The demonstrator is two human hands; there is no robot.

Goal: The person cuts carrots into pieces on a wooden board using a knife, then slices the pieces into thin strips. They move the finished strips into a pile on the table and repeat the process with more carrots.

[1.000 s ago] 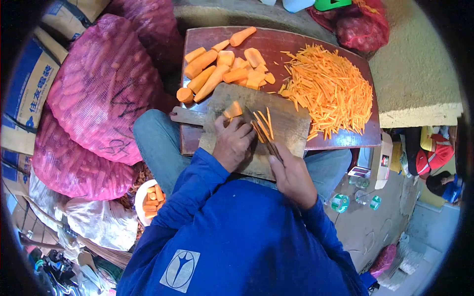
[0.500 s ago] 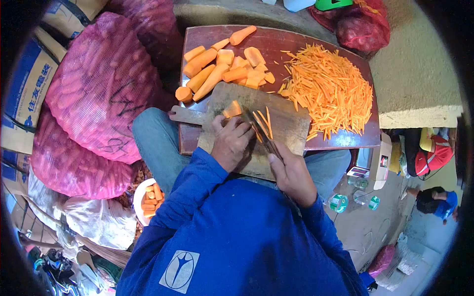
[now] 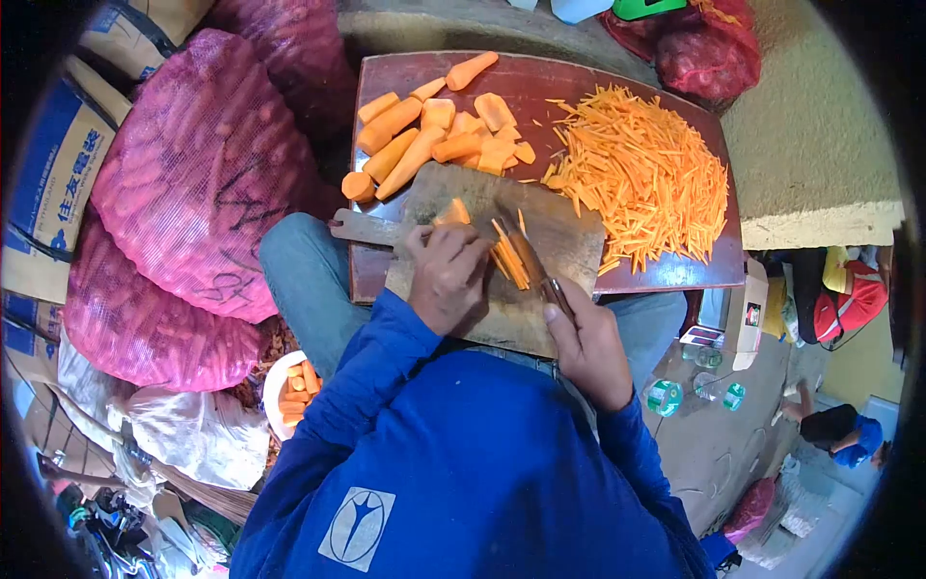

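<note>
Mesh sacks [image 3: 203, 183] bulge beside a dark red table [image 3: 540, 82], where carrot pieces [image 3: 391, 125] and a heap of carrot strips [image 3: 641, 174] lie apart. A cutting board [image 3: 434, 198] overlaps the table's near edge. The right hand [image 3: 593, 343] is closed around the handle of a knife [image 3: 536, 261], whose blade slants over the board beside a few cut strips [image 3: 511, 261]. The left hand [image 3: 449, 278] has its fingers curled narrowly near a carrot chunk [image 3: 453, 212] on the board; whether they grip anything underneath cannot be told.

Good slicing here likely calls for tucked fingertips, knuckles facing the blade, a steady board and strips kept in a flat, even bundle; a loose or rolling piece could bring the edge towards the fingers.
</note>
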